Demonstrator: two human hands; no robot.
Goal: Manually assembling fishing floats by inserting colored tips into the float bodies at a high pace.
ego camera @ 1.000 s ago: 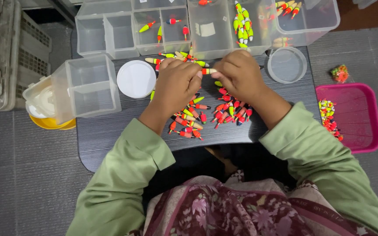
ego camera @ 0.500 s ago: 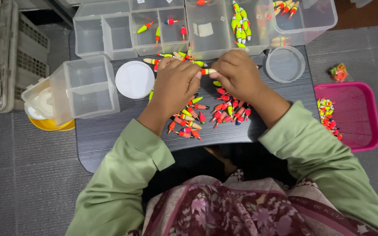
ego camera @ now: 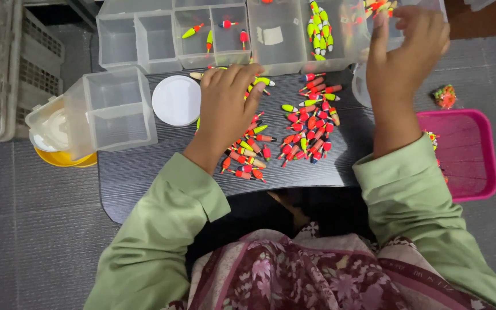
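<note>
Small fishing floats (ego camera: 311, 123), red, orange and yellow-green, lie in a loose pile on a low black table (ego camera: 144, 166). My left hand (ego camera: 228, 109) rests palm down on the left part of the pile, fingers stretched out over the floats. My right hand (ego camera: 406, 49) is raised at the back right, over a clear plastic bin (ego camera: 340, 34) that holds several yellow-green floats. A few floats show by its fingertips; whether it grips any is unclear. A clear divided box (ego camera: 156, 40) at the back holds a few floats.
A white round lid (ego camera: 176, 100) and a clear tipped-over box (ego camera: 113, 109) sit at the table's left, over a yellow dish (ego camera: 58, 158). A pink tray (ego camera: 466, 155) with some floats lies on the floor at right. Grey crates (ego camera: 7, 69) stand at the left.
My right hand has lifted off the pile and moved back and to the right, over the clear bin. My left hand has stayed on the floats.
</note>
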